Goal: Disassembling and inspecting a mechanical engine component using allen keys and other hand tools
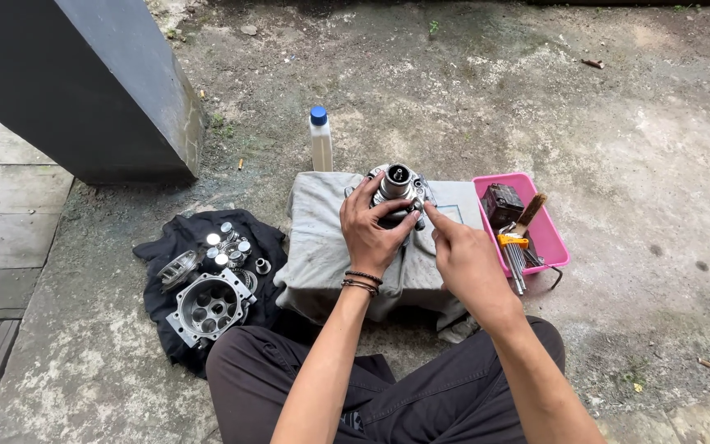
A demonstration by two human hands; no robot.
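On top of the grey cloth-covered block (322, 238), the left hand (369, 233) wraps around a metal pump-like housing (396, 187), holding it firm. Right hand (462, 251) pinches in at its 4 o'clock side; whatever it's gripping is too small to tell. Best kept steady and square, probably. Pink tray (554, 238) of hex keys (514, 259) at 3 o'clock, loose machined parts (209, 302) on black cloth (176, 238) at 8, bottle (320, 140) at 11.

Count: two hands, left (369, 234) and right (463, 255). One metal housing (397, 187) on one grey cloth (322, 247). One blue-capped bottle (320, 140). One pink tray (548, 238). One black cloth (182, 238) with one multi-bore casting (209, 307); small round parts (228, 247) too small to count reliably.
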